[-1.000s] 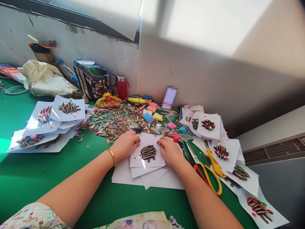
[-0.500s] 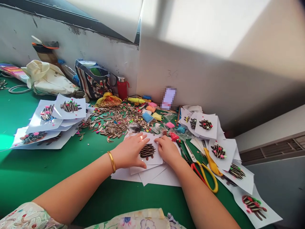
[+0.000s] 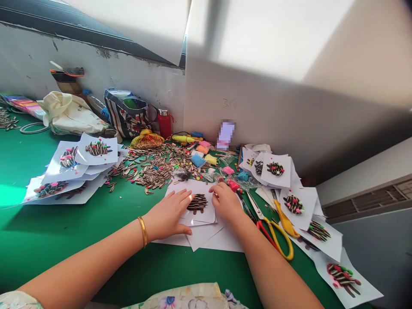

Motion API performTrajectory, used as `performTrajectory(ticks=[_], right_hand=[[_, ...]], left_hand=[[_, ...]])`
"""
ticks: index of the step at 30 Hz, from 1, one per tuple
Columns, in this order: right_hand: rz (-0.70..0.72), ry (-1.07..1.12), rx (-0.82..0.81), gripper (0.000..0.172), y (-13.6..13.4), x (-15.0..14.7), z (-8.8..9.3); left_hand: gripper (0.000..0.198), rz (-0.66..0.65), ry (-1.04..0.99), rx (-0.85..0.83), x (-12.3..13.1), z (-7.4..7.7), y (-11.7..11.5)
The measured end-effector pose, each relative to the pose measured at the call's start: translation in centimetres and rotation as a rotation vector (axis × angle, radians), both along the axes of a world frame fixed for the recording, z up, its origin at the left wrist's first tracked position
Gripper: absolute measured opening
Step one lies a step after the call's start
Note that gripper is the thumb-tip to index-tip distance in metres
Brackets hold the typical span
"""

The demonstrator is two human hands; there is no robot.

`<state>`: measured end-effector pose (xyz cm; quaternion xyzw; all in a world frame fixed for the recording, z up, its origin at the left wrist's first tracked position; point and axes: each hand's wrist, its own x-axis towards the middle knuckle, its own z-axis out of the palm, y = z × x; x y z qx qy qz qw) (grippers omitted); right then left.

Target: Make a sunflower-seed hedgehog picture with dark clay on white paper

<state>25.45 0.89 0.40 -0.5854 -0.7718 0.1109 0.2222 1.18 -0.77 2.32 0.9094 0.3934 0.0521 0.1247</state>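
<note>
A white paper card (image 3: 206, 216) bears a hedgehog-like shape of striped sunflower seeds (image 3: 197, 201), with small brown feet below. It lies on other white sheets (image 3: 209, 239). My left hand (image 3: 170, 212), with a gold bangle on the wrist, rests flat with fingers spread at the card's left side. My right hand (image 3: 225, 201) is at the card's upper right edge, its fingers curled in towards the thumb. Whatever those fingertips pinch, if anything, is hidden. Beyond both hands is a heap of loose sunflower seeds (image 3: 157, 174).
Scissors (image 3: 273, 234) and a yellow-handled knife (image 3: 286, 221) lie right of my right forearm. Finished seed cards are stacked on the left (image 3: 98, 156) and right (image 3: 277, 169). Coloured clay packets (image 3: 197, 161), a red bottle (image 3: 165, 124) and a striped bag (image 3: 127, 113) stand farther back.
My left hand has slid a little left and down, uncovering more of the card's left part. The right hand stays at the card's right edge. The view has shifted slightly.
</note>
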Motion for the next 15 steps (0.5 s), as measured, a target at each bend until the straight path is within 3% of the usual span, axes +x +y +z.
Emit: performTrajectory(ticks=[7,15], right_hand=[[0.123,0.107,0.012,0.023,-0.2,-0.4,-0.2],[0.037,0.016,-0.026,0.028,-0.1,-0.2,0.0]], left_hand=[[0.074,0.009,-0.139,0.071,0.5,0.1,1.4],[0.11,0.008,-0.093,-0.025,-0.1,-1.3,1.9]])
